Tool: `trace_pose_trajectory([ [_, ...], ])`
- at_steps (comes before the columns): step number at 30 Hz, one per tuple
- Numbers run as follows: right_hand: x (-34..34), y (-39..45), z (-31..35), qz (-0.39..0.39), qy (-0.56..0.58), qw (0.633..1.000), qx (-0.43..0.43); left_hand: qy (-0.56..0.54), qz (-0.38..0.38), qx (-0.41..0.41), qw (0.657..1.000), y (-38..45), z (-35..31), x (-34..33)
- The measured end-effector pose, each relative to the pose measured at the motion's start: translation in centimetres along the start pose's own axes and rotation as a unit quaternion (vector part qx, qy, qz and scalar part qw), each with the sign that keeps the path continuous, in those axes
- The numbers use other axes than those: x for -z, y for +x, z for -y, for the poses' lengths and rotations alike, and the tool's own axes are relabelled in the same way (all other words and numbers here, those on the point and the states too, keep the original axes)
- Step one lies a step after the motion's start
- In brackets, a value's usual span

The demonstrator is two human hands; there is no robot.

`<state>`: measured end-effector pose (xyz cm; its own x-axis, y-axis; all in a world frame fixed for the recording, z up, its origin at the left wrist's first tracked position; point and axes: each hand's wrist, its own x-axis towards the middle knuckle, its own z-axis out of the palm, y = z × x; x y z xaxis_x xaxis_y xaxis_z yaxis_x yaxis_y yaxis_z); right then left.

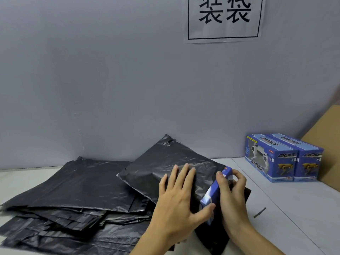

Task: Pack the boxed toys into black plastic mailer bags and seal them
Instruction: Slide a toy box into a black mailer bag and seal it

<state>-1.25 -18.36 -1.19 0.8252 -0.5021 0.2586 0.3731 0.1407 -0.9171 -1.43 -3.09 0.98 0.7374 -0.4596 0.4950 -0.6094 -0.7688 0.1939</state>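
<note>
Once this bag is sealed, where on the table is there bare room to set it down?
Bare table lies right of the right hand, in front of the two toy boxes; only a small dark strip lies there. A thin strip along the wall, far left, is also bare. The left and middle are crowded: the bag stack covers them.

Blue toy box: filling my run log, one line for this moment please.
blue toy box mostly in black mailer bag | left hand flat on bag | right hand grips box end
</note>
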Motion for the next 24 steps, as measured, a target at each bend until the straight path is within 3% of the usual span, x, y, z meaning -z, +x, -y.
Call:
trace_pose_trajectory([
  [7,0.8,0.4,0.4,0.091,-0.045,0.994,-0.029,0.01,0.022,-0.015,1.0,0.5,1.2,0.0],
  [13,3.2,2.2,1.6,0.165,-0.2,0.965,0.02,-0.01,-0.006,-0.029,1.0,0.6,1.6,0.5],
  [15,4.3,3.3,1.9,0.145,-0.328,0.931,0.071,-0.009,0.004,-0.042,0.999,0.4,1.3,0.8],
  [19,6.4,4.4,1.8,0.158,-0.605,0.773,0.108,0.074,0.03,-0.057,0.995,-0.7,-0.3,0.1],
  [21,6.9,4.4,1.2,0.189,-0.623,0.751,0.106,0.082,0.018,-0.041,0.996,-0.7,-0.7,-0.5],
  [24,6.8,4.4,-0.1,0.168,-0.63,0.747,0.133,0.066,0.043,-0.012,0.997,-0.3,-0.4,-1.2],
])
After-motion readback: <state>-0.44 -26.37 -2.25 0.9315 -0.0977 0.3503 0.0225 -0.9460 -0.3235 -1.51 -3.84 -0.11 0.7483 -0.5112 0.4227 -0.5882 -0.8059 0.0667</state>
